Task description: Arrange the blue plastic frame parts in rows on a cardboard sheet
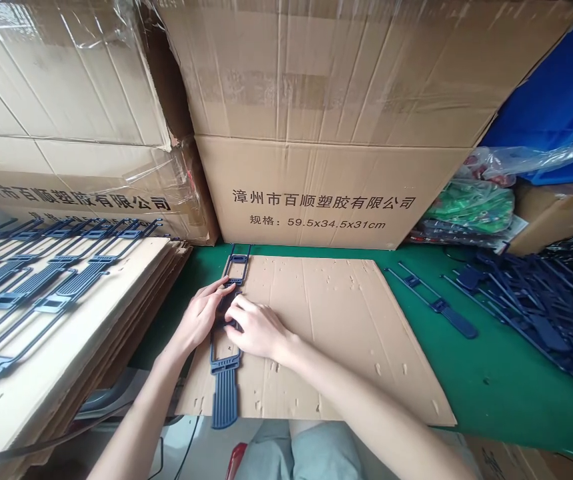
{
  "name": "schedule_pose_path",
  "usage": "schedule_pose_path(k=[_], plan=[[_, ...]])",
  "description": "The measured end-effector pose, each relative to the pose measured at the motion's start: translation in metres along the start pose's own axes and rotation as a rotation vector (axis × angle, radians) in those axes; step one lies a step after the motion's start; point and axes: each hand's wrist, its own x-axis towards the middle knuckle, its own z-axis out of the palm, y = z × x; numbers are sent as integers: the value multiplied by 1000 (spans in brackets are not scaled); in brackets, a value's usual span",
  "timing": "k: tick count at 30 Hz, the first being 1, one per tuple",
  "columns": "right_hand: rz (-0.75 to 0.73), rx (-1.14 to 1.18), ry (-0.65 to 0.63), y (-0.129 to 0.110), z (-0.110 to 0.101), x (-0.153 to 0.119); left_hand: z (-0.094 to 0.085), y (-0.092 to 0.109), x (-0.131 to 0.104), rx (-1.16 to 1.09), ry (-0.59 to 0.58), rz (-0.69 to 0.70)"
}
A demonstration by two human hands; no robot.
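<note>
The left hand (199, 317) lay with fingers outstretched on a blue plastic strip (225, 393); the right hand's (259, 330) fingers curled against it, though whether they pinched it I could not tell. Farthest left, stacked sheets (131, 287) bore rows of similar pieces (56, 303), with a taped carton (66, 157) behind. The strip ran near the left edge of the cardboard sheet (336, 320), its lower end jutting past the front edge. A large carton (306, 167) walled off the back; bare cardboard opened rightward. Beyond, the green table (486, 393) held one loose piece (459, 323), then a tangled pile (556, 327).
</note>
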Motion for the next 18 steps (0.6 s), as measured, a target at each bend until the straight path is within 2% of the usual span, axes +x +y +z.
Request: schedule_pose_path(k=[4, 18], plan=[[135, 84, 57, 0, 7, 3, 1, 2, -1, 26, 8, 1], [38, 135, 119, 3, 12, -2, 0, 2, -2, 95, 15, 12]])
